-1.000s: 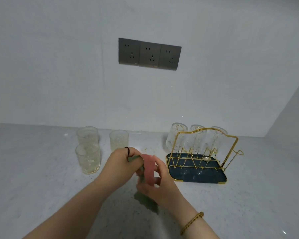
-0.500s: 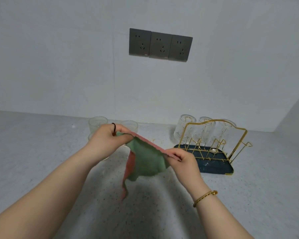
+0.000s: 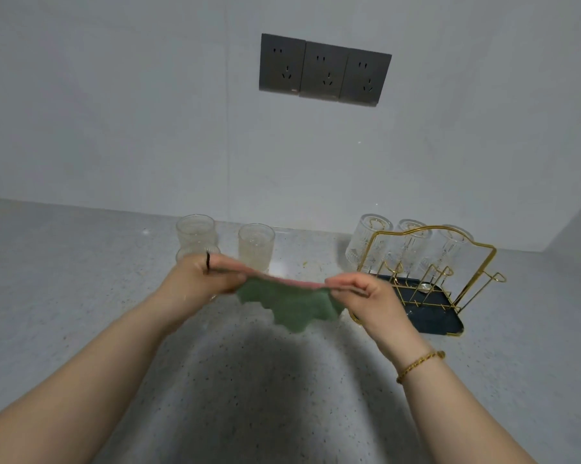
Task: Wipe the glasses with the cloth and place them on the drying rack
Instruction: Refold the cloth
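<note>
A green cloth with a pink edge [image 3: 292, 304] hangs stretched between my hands above the counter. My left hand [image 3: 202, 279] pinches its left corner and my right hand [image 3: 366, 296] pinches its right corner. Behind my left hand stand clear ribbed glasses upright on the counter: one at the back left [image 3: 195, 231], one to its right [image 3: 255, 247], and a third mostly hidden by my hand. The gold wire drying rack [image 3: 449, 262] on a dark tray sits at the right, with three glasses [image 3: 406, 249] upside down on its back pegs.
The speckled grey counter [image 3: 81, 296] runs to a white wall with a triple dark socket panel [image 3: 325, 73]. A side wall closes the far right corner. The rack's front pegs are bare.
The bunched cloth has been pulled open and stretched flat between my hands, which moved apart. The view has tilted and shifted slightly.
</note>
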Demonstrator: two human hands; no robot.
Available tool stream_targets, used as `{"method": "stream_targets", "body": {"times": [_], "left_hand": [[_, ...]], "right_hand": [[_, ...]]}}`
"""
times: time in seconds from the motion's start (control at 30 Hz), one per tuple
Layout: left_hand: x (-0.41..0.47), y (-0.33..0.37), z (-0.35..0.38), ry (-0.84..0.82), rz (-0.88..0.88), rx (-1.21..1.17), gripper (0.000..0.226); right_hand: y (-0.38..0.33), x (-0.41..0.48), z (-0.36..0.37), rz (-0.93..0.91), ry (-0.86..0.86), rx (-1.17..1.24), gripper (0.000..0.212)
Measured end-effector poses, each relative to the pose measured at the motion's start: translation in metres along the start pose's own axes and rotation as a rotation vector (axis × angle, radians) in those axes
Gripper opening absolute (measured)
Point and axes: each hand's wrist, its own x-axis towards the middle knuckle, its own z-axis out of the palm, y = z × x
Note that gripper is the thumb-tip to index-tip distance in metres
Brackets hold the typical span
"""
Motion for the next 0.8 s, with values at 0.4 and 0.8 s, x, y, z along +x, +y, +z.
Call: {"method": "stream_targets", "body": {"times": [0.4, 0.8], "left_hand": [[-0.013, -0.113, 0.033, -0.193, -0.358, 0.368, 0.027], [0.045, -0.131, 0.048, -0.115, -0.305, 0.604, 0.034]], "right_hand": [[0.106, -0.016, 0.026, 0.335, -0.212, -0.255, 0.030], [0.123, 0.036, 0.040, 0.324, -0.077, -0.547, 0.009]]}}
